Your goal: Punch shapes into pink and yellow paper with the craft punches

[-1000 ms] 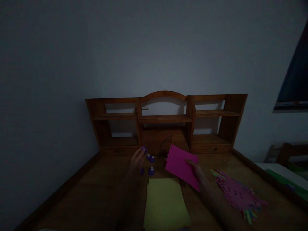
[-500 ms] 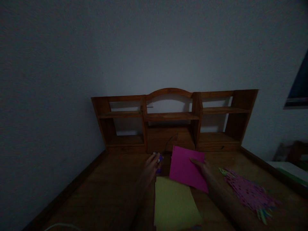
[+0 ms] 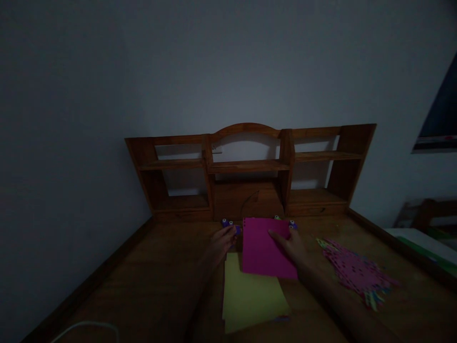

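My right hand (image 3: 291, 245) grips a bright pink sheet of paper (image 3: 262, 257) by its right side, thumb on top. Small dark holes or marks run down the sheet's upper left corner. My left hand (image 3: 222, 239), just left of the sheet, is closed on a small purple object (image 3: 237, 230) whose kind is too dark to make out. Beneath the pink sheet's lower edge lies a stack of paper with a yellow sheet (image 3: 253, 300) on top. Small purple pieces with white round tops (image 3: 292, 223) show behind the sheet's right corner.
To the right lies a pile of pink dotted strips (image 3: 357, 269) with green and blue ends. A wooden shelf unit (image 3: 246, 166) stands along the back of the wooden desk (image 3: 171, 281). A white cable (image 3: 89, 324) curves at the front left.
The pink sheet has shifted left and turned straighter, its left edge now close to my left hand. The view has also moved slightly.
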A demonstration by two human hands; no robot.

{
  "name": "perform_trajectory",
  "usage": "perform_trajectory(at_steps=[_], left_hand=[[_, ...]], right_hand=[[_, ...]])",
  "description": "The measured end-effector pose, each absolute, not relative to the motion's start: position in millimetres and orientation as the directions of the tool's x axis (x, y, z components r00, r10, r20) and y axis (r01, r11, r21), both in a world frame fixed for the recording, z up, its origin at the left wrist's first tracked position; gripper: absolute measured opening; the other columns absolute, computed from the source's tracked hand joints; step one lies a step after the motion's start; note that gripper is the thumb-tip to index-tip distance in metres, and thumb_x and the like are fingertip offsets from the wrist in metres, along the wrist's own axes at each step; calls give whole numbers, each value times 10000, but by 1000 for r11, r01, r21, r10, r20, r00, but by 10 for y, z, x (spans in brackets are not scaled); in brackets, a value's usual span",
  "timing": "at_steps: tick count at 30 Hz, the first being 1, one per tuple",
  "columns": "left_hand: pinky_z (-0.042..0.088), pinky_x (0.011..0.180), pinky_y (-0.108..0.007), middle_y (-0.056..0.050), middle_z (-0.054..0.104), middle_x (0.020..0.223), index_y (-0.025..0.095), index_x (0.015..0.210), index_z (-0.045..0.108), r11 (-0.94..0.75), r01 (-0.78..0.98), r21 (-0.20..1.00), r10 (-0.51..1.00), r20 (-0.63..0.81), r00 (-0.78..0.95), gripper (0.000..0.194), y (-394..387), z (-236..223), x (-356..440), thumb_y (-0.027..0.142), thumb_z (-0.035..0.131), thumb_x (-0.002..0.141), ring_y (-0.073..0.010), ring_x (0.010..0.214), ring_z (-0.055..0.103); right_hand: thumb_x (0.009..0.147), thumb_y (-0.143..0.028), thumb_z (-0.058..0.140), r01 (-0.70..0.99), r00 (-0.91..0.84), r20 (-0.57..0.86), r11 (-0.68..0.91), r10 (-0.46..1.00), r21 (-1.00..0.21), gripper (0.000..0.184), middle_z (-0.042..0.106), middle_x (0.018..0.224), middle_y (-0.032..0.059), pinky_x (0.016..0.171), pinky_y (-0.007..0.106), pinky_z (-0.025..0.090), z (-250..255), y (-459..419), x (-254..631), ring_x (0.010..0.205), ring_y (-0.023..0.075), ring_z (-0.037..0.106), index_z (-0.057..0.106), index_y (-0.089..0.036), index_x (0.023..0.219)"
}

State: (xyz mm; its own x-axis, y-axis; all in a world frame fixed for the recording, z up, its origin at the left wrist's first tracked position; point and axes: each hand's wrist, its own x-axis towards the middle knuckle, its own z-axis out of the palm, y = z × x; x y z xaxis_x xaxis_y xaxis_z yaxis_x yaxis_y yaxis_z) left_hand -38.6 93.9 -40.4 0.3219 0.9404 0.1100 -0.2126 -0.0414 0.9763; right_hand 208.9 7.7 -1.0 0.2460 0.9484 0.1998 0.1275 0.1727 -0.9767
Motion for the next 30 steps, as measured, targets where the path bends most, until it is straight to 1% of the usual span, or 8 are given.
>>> perform_trajectory(at_steps=[3, 5, 10, 13, 18, 21, 26, 30], left_hand=[[525, 784, -330, -107, 681, 1041, 185, 1014, 657, -76, -177, 981, 943, 128, 307, 386, 960, -439, -378, 500, 681, 793, -194, 855, 647], [530, 777, -335, -106, 686, 1019, 183, 996, 651, -75, -179, 981, 945, 127, 301, 406, 953, -429, -369, 513, 705, 766, -198, 844, 650], [524, 709, -310, -82, 685, 925, 184, 915, 647, -18, -220, 975, 957, 80, 278, 416, 912, -353, -344, 506, 775, 685, -179, 763, 640], [519, 689, -303, -76, 682, 903, 183, 905, 635, 10, -261, 965, 965, 58, 254, 425, 896, -334, -332, 477, 805, 649, -167, 733, 632], [528, 720, -329, -100, 685, 964, 182, 930, 641, -36, -204, 978, 955, 94, 281, 395, 878, -330, -333, 498, 746, 718, -190, 791, 649], [531, 751, -333, -89, 684, 961, 191, 936, 643, -19, -225, 974, 953, 85, 289, 344, 883, -338, -342, 462, 735, 744, -189, 810, 657], [529, 757, -325, -78, 683, 942, 195, 949, 650, 10, -252, 968, 947, 71, 314, 319, 899, -388, -349, 427, 742, 750, -176, 772, 645], [521, 785, -322, -98, 688, 998, 181, 1000, 670, -14, -242, 970, 903, 117, 414, 331, 866, -401, -343, 444, 703, 802, -185, 821, 646]], right_hand=[[754, -512, 718, 147, 187, 212, 186, 959, -972, 370, 718, 785, 96, 564, 320, 526, 51, 24, 2044, 681, 269, 666, 712, -154, 844], [748, -508, 724, 152, 179, 217, 191, 960, -970, 366, 717, 773, 91, 558, 315, 522, 91, -7, 2023, 683, 271, 666, 716, -154, 840], [731, -518, 739, 132, 167, 179, 157, 970, -979, 388, 712, 742, 87, 532, 318, 514, 115, -25, 2020, 670, 280, 661, 720, -157, 870], [739, -522, 733, 142, 172, 203, 179, 964, -973, 385, 711, 751, 90, 545, 311, 507, 89, -9, 2031, 671, 271, 651, 717, -153, 847], [755, -522, 719, 148, 170, 246, 222, 954, -964, 379, 704, 751, 80, 546, 290, 489, 34, 24, 2037, 644, 241, 633, 701, -148, 813], [767, -518, 711, 141, 171, 249, 227, 953, -964, 374, 699, 737, 77, 533, 289, 482, -2, 44, 2037, 619, 233, 626, 697, -147, 816], [757, -520, 722, 112, 159, 227, 211, 961, -971, 383, 709, 774, 92, 550, 313, 506, -11, 40, 2036, 655, 261, 651, 702, -148, 847], [770, -516, 718, 100, 132, 196, 184, 972, -978, 390, 719, 816, 105, 580, 331, 530, 29, 11, 2031, 692, 276, 667, 702, -144, 886]])
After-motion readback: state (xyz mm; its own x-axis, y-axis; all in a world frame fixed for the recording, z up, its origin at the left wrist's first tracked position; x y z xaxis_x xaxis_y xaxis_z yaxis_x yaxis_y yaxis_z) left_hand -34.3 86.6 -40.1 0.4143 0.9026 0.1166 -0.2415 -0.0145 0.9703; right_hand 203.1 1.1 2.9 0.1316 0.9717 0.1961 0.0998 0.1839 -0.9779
